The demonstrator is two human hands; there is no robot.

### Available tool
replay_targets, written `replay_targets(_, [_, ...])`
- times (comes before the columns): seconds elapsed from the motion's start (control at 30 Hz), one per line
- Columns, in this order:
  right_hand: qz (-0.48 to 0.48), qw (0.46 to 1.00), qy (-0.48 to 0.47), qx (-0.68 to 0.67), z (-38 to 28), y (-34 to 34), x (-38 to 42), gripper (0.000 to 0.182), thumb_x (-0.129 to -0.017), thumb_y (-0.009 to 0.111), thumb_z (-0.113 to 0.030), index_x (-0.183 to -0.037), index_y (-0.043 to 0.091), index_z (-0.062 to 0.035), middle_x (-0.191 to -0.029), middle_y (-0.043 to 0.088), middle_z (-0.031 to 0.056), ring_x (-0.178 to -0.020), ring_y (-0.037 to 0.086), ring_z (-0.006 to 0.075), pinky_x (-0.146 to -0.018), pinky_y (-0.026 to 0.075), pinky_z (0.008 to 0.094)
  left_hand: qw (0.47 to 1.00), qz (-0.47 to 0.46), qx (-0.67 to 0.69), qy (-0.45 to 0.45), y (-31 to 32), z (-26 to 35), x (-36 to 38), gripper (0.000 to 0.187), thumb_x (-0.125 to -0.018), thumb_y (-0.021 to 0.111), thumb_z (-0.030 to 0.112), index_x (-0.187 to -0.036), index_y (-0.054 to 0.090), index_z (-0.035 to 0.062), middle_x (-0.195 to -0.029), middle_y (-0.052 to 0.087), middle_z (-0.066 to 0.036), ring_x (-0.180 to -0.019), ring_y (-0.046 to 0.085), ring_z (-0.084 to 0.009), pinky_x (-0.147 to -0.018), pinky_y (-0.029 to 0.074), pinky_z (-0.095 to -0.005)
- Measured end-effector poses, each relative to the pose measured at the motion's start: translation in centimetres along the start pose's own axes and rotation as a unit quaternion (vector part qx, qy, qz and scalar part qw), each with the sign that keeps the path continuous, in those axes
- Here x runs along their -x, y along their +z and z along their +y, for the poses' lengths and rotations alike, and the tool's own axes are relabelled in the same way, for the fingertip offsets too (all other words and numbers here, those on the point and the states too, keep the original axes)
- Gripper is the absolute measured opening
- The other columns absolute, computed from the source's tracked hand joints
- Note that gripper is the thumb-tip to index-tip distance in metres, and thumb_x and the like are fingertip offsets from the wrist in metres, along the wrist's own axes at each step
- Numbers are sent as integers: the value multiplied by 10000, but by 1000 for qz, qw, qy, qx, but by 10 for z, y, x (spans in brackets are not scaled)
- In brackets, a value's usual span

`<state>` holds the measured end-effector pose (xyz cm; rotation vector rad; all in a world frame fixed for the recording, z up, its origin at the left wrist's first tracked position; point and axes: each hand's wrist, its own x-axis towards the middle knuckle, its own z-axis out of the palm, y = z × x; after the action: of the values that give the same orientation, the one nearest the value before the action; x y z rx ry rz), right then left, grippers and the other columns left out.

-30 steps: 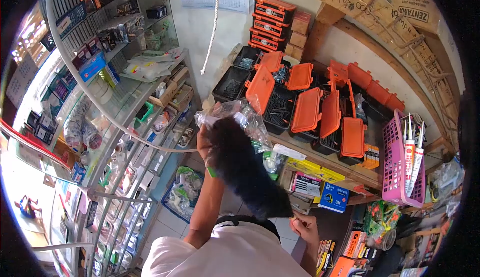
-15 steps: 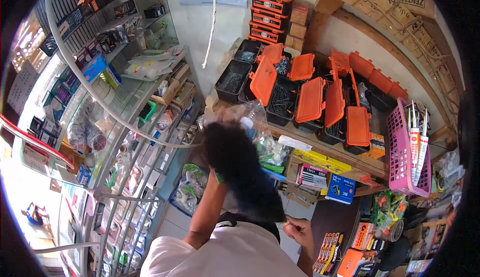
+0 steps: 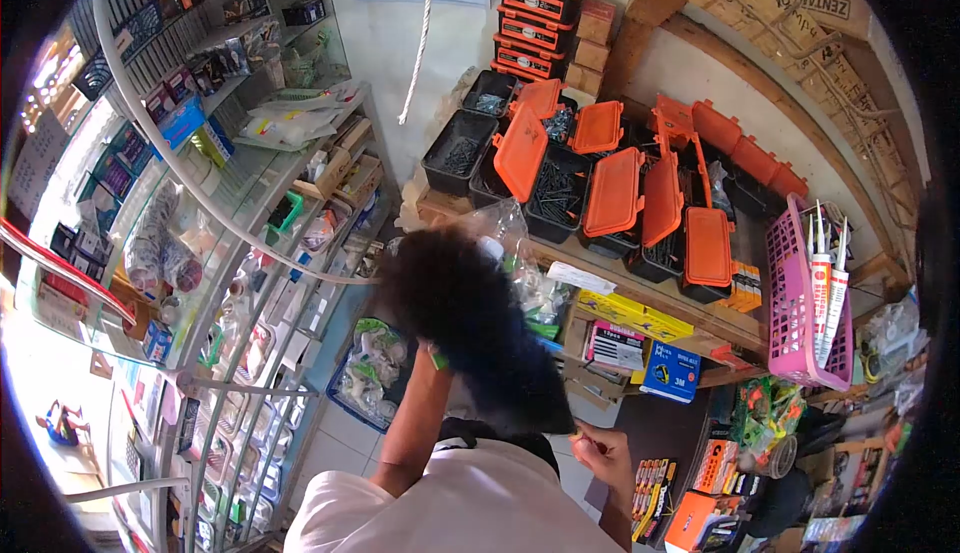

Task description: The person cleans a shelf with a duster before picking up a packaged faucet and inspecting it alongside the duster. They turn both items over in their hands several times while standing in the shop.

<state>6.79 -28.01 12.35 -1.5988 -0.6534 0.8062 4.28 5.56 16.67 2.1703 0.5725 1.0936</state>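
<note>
A large, dark, fluffy feather duster (image 3: pixel 465 308) slants across the middle of the head view, its rounded end toward the shelf and its narrow end toward me. My right hand (image 3: pixel 604 453) is closed around that narrow end, at the lower right. My left arm (image 3: pixel 415 413) reaches forward beneath the duster, with a green band at the wrist. The feathers cover my left hand, so its fingers and anything in them are hidden. Just beyond the duster lie clear plastic bags (image 3: pixel 540 293) along the edge of the wooden shelf.
Black boxes with orange lids (image 3: pixel 615 193), several open with screws or nails, fill the shelf. A pink basket (image 3: pixel 790 323) with sealant tubes stands right. Glass display shelves (image 3: pixel 250 303) line the left side. A blue bin (image 3: pixel 365 393) sits on the floor. A white rope (image 3: pixel 415 63) hangs ahead.
The duster's rounded end has shifted slightly left. The whole view has moved a little, with the shelves appearing further left. My right hand keeps its hold.
</note>
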Motion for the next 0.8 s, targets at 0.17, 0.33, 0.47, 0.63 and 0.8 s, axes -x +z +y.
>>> replay_targets(0.17, [56,998,26,-33,6,5,6,357,-887,650,-137,-1220,620,-10,-759,647,15,-650,538,37,-569,437,215,646,62,749,-132,12,-26,6,647,-968,382,488,-1428,350,34,-1405,448,-154,-1279,444,-302,-1095,331,-437])
replay_targets(0.33, [16,1000,9,-1,11,8,8,364,-878,665,-146,-1209,621,-2,-853,708,47,-675,551,39,-608,453,215,488,58,856,-159,-5,1,-3,603,-973,363,479,-1393,417,50,-1351,500,-160,-1242,476,-317,-1097,325,-462])
replay_targets(0.47, [46,998,15,-35,31,17,15,373,-867,695,-186,-1184,637,1,-858,713,48,-638,525,33,-584,431,206,440,106,856,-249,6,-22,2,633,-939,425,501,-1381,450,49,-1361,495,-162,-1272,443,-325,-1120,266,-464])
replay_targets(0.63, [59,998,13,17,31,19,23,395,-850,721,-214,-1176,645,-6,-832,714,46,-612,507,35,-565,418,205,385,77,896,-210,1,-33,1,620,-907,537,455,-1280,491,-37,-1269,554,-207,-1216,504,-319,-1091,332,-433])
replay_targets(0.8, [39,997,-47,-50,38,15,23,354,-851,715,-206,-1146,668,-14,-796,709,52,-564,504,42,-518,406,215,468,30,861,-198,-11,-22,-3,537,-906,529,444,-1278,532,56,-1174,618,-155,-1096,583,-290,-1019,410,-489])
